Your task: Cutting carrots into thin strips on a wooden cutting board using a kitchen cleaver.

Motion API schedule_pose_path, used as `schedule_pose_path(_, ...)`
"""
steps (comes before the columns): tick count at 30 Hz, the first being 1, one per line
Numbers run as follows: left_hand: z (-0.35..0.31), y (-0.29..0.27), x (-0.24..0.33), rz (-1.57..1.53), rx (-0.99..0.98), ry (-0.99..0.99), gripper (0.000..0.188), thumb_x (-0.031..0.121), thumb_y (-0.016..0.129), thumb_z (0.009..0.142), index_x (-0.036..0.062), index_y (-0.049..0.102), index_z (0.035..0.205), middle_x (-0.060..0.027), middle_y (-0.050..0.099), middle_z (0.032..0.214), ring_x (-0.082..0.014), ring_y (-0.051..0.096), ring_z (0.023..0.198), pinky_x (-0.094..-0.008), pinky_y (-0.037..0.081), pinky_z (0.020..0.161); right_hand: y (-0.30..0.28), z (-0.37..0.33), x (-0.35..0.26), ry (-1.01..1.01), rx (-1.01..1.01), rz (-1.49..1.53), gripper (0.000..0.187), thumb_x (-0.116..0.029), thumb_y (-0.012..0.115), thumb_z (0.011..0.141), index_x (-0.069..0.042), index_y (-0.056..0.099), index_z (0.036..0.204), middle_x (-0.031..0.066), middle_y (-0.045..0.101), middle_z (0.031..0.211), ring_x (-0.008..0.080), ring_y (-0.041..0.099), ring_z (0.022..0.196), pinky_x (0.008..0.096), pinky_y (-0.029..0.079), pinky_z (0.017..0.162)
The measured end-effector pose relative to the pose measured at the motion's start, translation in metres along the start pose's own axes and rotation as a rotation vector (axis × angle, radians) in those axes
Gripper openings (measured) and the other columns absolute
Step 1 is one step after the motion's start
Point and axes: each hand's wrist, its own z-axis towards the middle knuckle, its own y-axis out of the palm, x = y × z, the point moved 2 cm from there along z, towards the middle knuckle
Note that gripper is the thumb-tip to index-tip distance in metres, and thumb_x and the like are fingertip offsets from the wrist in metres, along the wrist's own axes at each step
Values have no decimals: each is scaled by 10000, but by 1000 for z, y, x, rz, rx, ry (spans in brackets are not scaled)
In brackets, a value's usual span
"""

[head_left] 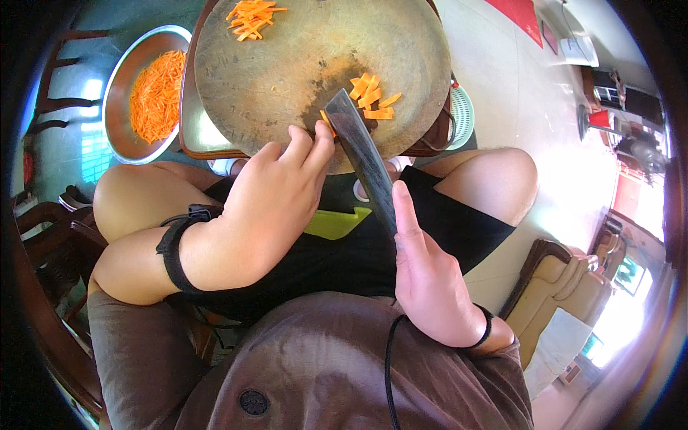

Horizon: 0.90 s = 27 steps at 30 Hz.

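My right hand is closed round the handle of a kitchen knife, its forefinger stretched along the blade. The tip end of the blade stands on a round wooden chopping board. My left hand has its fingers bent down at the board's near edge, pressing a small carrot piece just left of the blade. Most of that piece is hidden by fingers and blade. Right of the knife lie several short carrot slices. A small heap of carrot sticks sits at the board's far left.
A metal basin holding shredded carrot stands left of the board. Under the board is a dark-framed stool or table. A pale green plastic basket stands to the right. My knees flank the near edge.
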Motion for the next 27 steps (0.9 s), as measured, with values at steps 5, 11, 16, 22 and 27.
schedule_pose_path(5, 0, -2, 0, -14, -1, -15, 439, 211, 624, 968, 9, 750, 1337, -153, 567, 1559, -276, 581, 1299, -300, 532, 876, 4, -2, -6, -23, 19, -126, 945, 70, 595, 913, -139, 233, 1761, 120, 566, 767, 311, 627, 544, 451, 568, 524)
schedule_pose_path(11, 1, -1, 3, -31, 31, -36, 430, 210, 631, 963, 12, 762, 1323, -147, 605, 1524, -275, 593, 1288, -304, 534, 883, 8, 6, -6, -66, 39, -319, 941, 34, 622, 900, -175, 289, 1755, 86, 546, 749, 242, 606, 506, 395, 552, 487)
schedule_pose_path(16, 3, -4, 0, -82, -16, -21, 427, 208, 641, 955, 3, 767, 1308, -153, 622, 1507, -278, 619, 1250, -312, 537, 884, 12, 15, -11, -103, 62, -387, 953, 13, 638, 894, -200, 295, 1757, 65, 539, 726, 213, 608, 498, 372, 548, 478)
schedule_pose_path(22, 5, -7, 2, -39, 10, -19, 437, 208, 654, 936, -17, 765, 1294, -168, 643, 1475, -272, 642, 1194, -316, 541, 864, 10, -6, -4, -102, 67, -426, 948, 14, 636, 893, -204, 304, 1754, 62, 540, 723, 203, 592, 487, 365, 539, 470)
schedule_pose_path(27, 6, -12, -7, -82, 29, -42, 397, 190, 660, 890, 8, 749, 1231, -104, 633, 1349, -235, 607, 1122, -321, 555, 885, 4, -30, 5, -75, 49, -362, 959, 15, 647, 880, -202, 310, 1752, 67, 540, 719, 219, 590, 489, 381, 538, 471)
